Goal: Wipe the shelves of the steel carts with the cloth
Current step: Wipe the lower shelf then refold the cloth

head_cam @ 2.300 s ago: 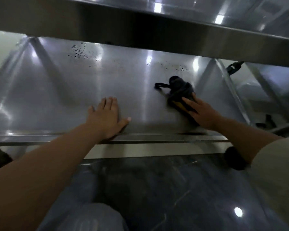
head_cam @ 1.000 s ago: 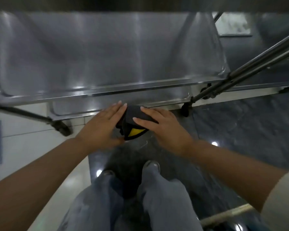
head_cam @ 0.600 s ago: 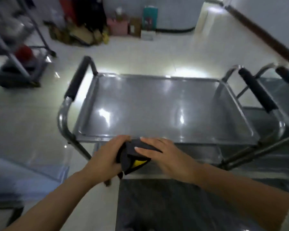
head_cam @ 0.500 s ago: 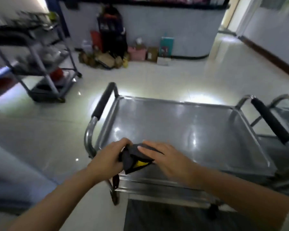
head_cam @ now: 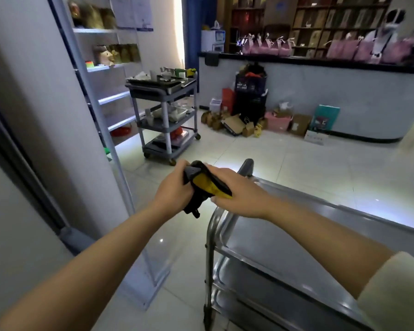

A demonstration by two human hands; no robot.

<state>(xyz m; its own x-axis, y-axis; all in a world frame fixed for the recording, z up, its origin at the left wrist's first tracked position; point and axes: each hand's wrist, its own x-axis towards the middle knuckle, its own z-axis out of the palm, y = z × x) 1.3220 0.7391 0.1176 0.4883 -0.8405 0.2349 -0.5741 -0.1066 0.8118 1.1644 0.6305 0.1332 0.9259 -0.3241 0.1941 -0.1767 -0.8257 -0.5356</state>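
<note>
A dark cloth with a yellow side (head_cam: 207, 186) is bunched between both hands at chest height. My left hand (head_cam: 173, 188) grips its left end and a dark corner hangs below. My right hand (head_cam: 237, 191) covers its right end from above. Both hands hover over the left end of a steel cart (head_cam: 320, 237), whose shiny top tray fills the lower right. Its black push handle (head_cam: 247, 166) shows just behind my right hand, and a lower shelf (head_cam: 249, 271) is visible under the top tray.
A grey three-tier cart (head_cam: 167, 115) loaded with trays stands on the white tiled floor ahead left. A tall grey-white panel (head_cam: 65, 115) and shelving rise at left. Boxes and bags (head_cam: 261, 120) lie along a long counter (head_cam: 320, 87) at the back.
My right hand left the lower shelf, both hands took up the cloth, and the view rose from under the cart to above it and swung left toward the room.
</note>
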